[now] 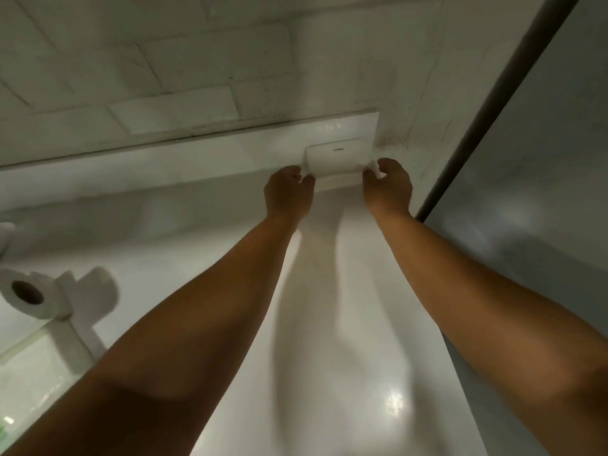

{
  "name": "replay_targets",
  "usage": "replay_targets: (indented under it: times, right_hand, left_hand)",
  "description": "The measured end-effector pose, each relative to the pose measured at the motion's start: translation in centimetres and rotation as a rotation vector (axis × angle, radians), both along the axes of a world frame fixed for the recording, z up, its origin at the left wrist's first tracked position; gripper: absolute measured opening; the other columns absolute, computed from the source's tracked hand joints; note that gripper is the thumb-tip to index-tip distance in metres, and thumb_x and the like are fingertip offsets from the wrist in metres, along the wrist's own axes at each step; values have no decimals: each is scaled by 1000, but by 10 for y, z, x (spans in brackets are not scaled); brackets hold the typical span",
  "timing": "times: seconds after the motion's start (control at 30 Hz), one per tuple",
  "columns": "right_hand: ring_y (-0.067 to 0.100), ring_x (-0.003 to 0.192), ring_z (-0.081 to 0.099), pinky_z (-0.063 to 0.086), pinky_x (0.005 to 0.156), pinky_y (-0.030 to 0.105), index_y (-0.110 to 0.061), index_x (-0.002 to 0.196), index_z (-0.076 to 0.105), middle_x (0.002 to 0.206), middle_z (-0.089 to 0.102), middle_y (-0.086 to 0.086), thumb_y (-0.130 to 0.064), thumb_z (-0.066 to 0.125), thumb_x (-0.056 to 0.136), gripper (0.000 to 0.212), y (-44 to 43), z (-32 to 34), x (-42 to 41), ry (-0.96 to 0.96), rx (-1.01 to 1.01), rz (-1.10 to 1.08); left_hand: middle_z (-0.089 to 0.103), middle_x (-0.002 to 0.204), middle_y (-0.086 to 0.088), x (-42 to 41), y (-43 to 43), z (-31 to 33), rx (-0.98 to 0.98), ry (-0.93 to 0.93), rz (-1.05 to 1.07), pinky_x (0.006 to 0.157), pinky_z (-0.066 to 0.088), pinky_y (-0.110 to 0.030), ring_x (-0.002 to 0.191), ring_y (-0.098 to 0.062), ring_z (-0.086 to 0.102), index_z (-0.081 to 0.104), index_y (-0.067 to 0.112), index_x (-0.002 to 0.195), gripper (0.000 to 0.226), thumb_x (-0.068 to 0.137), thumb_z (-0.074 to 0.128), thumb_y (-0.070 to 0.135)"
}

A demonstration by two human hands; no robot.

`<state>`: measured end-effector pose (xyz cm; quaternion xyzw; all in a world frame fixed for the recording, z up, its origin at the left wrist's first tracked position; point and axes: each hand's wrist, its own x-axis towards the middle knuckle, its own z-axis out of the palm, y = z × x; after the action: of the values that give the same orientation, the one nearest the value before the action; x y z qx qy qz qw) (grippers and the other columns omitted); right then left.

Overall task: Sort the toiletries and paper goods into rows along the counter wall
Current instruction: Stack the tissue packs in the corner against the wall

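Gripping white box (339, 156) at both ends: left hand (289, 192) and right hand (388, 187), fingers (307, 180) curled on its edges. Box at counter (345, 291) back, near wall (164, 77). Toilet roll (28, 299) far left.

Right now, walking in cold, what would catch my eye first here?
Two bare arms stretch up the middle, the left hand and right hand gripping either end of a white box at the back of the white counter, against the tiled wall. At the lower left lies a toilet roll, its dark core facing the camera.
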<state>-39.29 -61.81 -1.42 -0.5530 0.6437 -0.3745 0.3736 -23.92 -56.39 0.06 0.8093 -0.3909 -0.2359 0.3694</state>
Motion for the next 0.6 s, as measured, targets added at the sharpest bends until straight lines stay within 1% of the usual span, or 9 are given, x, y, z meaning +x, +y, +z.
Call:
replay_targets:
  times: [0.03, 0.07, 0.13, 0.17, 0.23, 0.3, 0.4, 0.43, 0.6]
  right_hand:
    - [17, 112, 58, 45, 98, 25, -12, 129, 58, 127, 60, 1, -24, 57, 94, 37, 12, -2, -1, -28, -27, -16]
    - [19, 113, 58, 46, 98, 27, -13, 129, 58, 128, 60, 3, -22, 59, 92, 38, 24, -4, 0, -47, -54, -21]
    - [17, 105, 59, 48, 93, 27, -14, 127, 60, 125, 62, 2, -19, 62, 90, 37, 53, -7, 2, -63, -99, 3]
    - [15, 102, 59, 48, 89, 27, -15, 126, 60, 123, 62, 0, -19, 63, 90, 36, 70, -6, 5, -69, -113, 33]
    - [11, 100, 57, 46, 85, 23, -19, 124, 61, 121, 62, -6, -21, 64, 90, 34, 105, -3, 14, -83, -100, 121]
    - [7, 102, 56, 47, 84, 22, -22, 122, 61, 120, 61, -10, -20, 64, 91, 32, 139, 1, 29, -97, -74, 226]
    - [5, 103, 57, 51, 88, 28, -27, 119, 62, 118, 61, -13, -20, 65, 90, 29, 185, 7, 52, -125, -48, 367]
    - [5, 104, 58, 51, 90, 29, -27, 118, 62, 119, 61, -14, -19, 65, 90, 29, 201, 11, 60, -137, -37, 417]
    - [2, 108, 57, 48, 95, 26, -30, 118, 61, 121, 60, -17, -20, 67, 90, 31, 279, 27, 108, -159, -9, 626]
  left_hand:
    - [66, 128, -2, 1, 12, 5, -31, 4, 0, 105, 43, -28, 119, -18, 59, 64, 14, 129, 40, 93, 60, 30]
    - [67, 125, 2, 2, 27, 10, -60, 15, 6, 103, 44, -26, 114, -14, 61, 65, 17, 126, 36, 93, 60, 28]
    - [70, 116, 6, 1, 58, 18, -122, 48, 20, 95, 48, -20, 99, -6, 64, 68, 20, 121, 30, 92, 60, 24]
    - [72, 112, 6, 2, 76, 21, -165, 51, 19, 90, 49, -16, 91, -2, 63, 69, 18, 119, 29, 92, 61, 22]
    - [73, 107, 5, 6, 111, 24, -234, 25, 7, 81, 50, -9, 84, 1, 64, 70, 15, 117, 27, 92, 62, 20]
    - [73, 108, 7, 15, 149, 28, -237, 19, 9, 80, 50, -10, 89, 0, 67, 69, 17, 117, 25, 93, 63, 22]
    - [71, 108, 12, 29, 205, 35, -234, 19, 16, 85, 55, -21, 95, -2, 67, 68, 22, 117, 24, 93, 65, 24]
    - [71, 109, 13, 35, 223, 37, -229, 5, 21, 87, 55, -23, 97, -3, 67, 68, 22, 117, 24, 93, 65, 24]
    - [69, 115, 14, 85, 306, 44, -183, -127, 77, 91, 53, -23, 102, -5, 65, 67, 22, 121, 27, 94, 66, 25]
